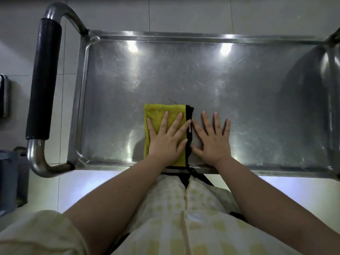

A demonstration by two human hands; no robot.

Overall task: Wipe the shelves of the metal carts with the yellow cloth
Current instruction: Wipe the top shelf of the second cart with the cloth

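Left hand [166, 139] lies flat, fingers spread, on folded yellow cloth [158, 115] near front rim of metal cart shelf [184, 76]. Right hand [211, 140] flat on bare steel just beside the cloth's black edge. Black-padded cart handle [44, 78] at left. Grey bin [9, 179] on the floor, lower left.

Frame edge crops cart [202, 80] right end; left hand [165, 142] covers cloth [156, 115].

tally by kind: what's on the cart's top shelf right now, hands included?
yellow cloth: 1, lying flat on the shelf
hands: 2, the left hand flat on the cloth and the right hand flat on bare metal beside it
total: 3
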